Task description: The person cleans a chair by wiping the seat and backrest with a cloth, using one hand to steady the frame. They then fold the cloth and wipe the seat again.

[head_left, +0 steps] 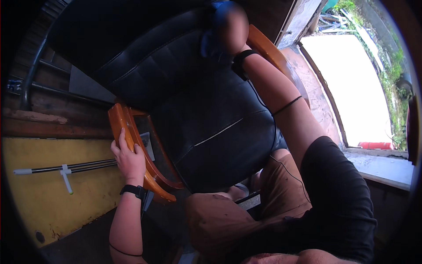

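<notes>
A black leather armchair (224,127) with light stitching and orange-brown wooden arms stands before me. My left hand (131,160) grips the left wooden armrest (124,125), its fingers laid over the top. Up at the right side of the backrest (162,61), my right hand (235,31) presses a blue cloth (210,46) to the leather. That hand is blurred, so its separate fingers do not show, but the blue fabric sticks out around it. Behind my right forearm runs the right armrest (268,48).
On the left, a yellow board (79,189) carries thin black rods with white plastic fittings (66,169). A dark metal frame (33,75) rises at the far left. At the right, a bright window opening (347,83) sits above a pale sill (378,167). My knees are close to the seat's front.
</notes>
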Tool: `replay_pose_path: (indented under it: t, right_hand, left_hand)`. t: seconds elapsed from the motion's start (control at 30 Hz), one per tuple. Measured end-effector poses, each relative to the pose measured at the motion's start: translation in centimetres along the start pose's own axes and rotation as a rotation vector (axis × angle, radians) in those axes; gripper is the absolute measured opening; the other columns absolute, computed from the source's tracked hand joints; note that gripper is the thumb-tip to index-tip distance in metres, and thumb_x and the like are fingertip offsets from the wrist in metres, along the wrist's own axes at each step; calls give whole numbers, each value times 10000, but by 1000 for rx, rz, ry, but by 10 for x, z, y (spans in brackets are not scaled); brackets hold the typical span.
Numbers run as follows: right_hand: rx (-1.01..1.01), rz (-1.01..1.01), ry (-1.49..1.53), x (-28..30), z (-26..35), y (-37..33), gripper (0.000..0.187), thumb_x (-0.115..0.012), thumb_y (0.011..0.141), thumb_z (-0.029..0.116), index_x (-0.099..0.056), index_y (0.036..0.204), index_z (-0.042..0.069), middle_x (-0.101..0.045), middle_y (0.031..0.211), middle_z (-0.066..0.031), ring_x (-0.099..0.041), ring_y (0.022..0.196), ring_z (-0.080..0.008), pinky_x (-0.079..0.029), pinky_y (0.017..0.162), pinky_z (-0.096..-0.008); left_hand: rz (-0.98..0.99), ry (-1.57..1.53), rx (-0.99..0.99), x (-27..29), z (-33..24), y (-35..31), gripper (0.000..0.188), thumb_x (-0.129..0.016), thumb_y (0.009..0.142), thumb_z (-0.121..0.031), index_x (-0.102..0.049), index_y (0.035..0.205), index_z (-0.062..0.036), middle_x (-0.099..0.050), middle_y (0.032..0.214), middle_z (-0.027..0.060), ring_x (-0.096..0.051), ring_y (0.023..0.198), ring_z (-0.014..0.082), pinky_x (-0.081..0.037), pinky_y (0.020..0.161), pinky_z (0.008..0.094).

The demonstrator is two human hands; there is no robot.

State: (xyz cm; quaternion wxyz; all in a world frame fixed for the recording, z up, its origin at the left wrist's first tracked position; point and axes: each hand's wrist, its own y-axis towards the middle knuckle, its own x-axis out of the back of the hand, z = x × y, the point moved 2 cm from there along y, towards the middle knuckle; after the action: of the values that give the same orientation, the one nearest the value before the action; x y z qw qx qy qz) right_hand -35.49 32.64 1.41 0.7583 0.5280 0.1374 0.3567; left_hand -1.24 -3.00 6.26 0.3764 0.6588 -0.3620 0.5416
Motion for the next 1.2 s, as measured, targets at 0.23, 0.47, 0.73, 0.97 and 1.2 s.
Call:
replay_pose_path:
  t: [0.23, 0.47, 0.73, 0.97, 1.2]
  right_hand:
    - [-65, 210, -72, 0, 19, -68, 368, -618, 775, 25, -642, 1130, 118, -603, 1229, -142, -541, 1187, -388, -477, 992, -501]
    - [-258, 1062, -322, 54, 16, -175, 294, -615, 816, 132, -681, 1094, 60, -619, 1149, -159, -587, 1124, -362, -497, 967, -447]
    - [-313, 1784, 29, 151, 135, -213, 346, -631, 763, 187, -725, 1087, 108, -676, 1136, -179, -643, 1079, -378, -528, 943, -435]
    - [-415, 1312, 161, 262, 176, -136, 325, -648, 824, 217, -683, 1101, 51, -632, 1117, -198, -622, 1089, -386, -520, 932, -445]
    - [-1132, 969, 472, 343, 203, -107, 396, -730, 907, 324, -642, 1167, 39, -678, 1062, -120, -644, 1012, -231, -498, 908, -368]
  left_hand:
    - [-12, 1, 2, 3, 15, -5, 664, -622, 939, -158, -343, 1523, -308, -355, 1475, 178, -568, 1223, 406, -522, 990, 471]
    - [-2, -33, 6, 5, 6, -6, 643, -622, 928, -196, -373, 1515, -287, -341, 1476, 216, -521, 1260, 436, -486, 1020, 496]
    - [-1, -66, -8, 7, 8, -6, 626, -599, 935, -217, -380, 1517, -284, -354, 1472, 220, -471, 1305, 440, -421, 1087, 494]
    - [94, -46, 83, 10, 16, -19, 721, -614, 936, -256, -281, 1574, -288, -189, 1613, 261, -336, 1439, 431, -362, 1143, 496]
    - [289, -793, -287, 8, -87, -133, 819, -736, 903, -244, -268, 1568, -144, -331, 1574, 249, -353, 1439, 414, -343, 1161, 488]
